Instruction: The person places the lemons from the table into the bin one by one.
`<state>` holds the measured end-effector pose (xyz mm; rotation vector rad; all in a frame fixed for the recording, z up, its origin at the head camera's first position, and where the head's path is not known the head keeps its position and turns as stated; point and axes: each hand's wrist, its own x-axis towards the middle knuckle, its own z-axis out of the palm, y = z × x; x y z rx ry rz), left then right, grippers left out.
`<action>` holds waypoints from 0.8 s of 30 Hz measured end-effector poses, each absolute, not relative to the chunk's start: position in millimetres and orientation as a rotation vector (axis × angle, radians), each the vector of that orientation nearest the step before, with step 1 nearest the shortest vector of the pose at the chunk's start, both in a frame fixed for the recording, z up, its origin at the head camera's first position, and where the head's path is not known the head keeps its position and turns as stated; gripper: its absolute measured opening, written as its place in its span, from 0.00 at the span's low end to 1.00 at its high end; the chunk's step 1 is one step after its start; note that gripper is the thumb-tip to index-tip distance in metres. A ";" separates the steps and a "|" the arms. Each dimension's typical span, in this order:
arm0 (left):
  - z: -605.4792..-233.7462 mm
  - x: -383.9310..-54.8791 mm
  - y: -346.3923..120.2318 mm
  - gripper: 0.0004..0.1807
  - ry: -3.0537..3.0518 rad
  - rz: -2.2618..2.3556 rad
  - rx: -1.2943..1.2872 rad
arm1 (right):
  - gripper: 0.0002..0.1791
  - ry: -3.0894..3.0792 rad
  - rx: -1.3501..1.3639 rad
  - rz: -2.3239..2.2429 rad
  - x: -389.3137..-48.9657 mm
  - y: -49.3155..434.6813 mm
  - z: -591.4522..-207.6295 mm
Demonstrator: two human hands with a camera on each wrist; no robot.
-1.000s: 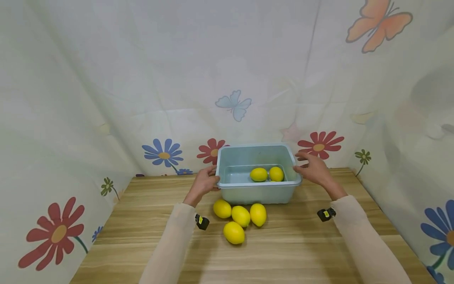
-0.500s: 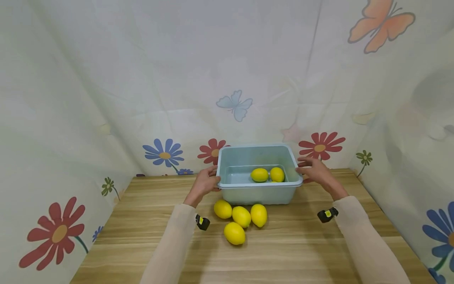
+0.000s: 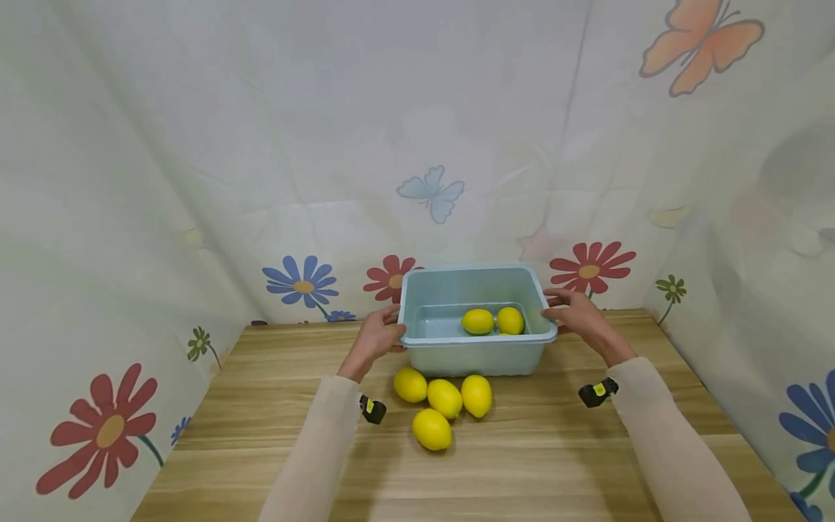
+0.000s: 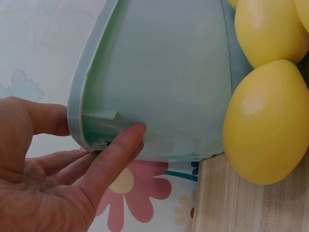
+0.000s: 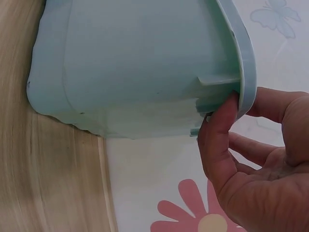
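Note:
A light blue plastic bin stands at the back of the table in the head view. My left hand holds its left rim, with the thumb at the rim and the fingers against the wall below, as the left wrist view shows. My right hand pinches the opposite rim, fingers curled under the lip. Inside the bin lie a lemon and another lemon, with a sliver of yellow showing at the front wall. Several lemons sit in a group before the bin.
The wood-grain table runs back to a white curtain printed with flowers and butterflies. Curtain walls also flank both sides. A lemon lies close to the bin's front in the left wrist view.
My right hand has come in closer and taken hold of the bin's right rim. My left hand keeps its place, and the lemons outside stay put.

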<state>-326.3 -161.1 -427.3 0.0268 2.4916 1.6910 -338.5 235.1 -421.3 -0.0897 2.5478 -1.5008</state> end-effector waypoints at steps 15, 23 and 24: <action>-426.9 -326.1 -158.6 0.33 2.553 1.657 0.004 | 0.37 2.459 -0.065 -1.610 -339.5 236.1 -426.0; -426.5 -311.2 -160.5 0.34 2.845 1.567 0.193 | 0.37 2.452 -0.062 -1.625 -339.8 236.3 -425.6; -425.7 -308.1 -160.3 0.33 2.879 1.561 0.209 | 0.37 2.450 -0.063 -1.628 -339.9 236.1 -425.6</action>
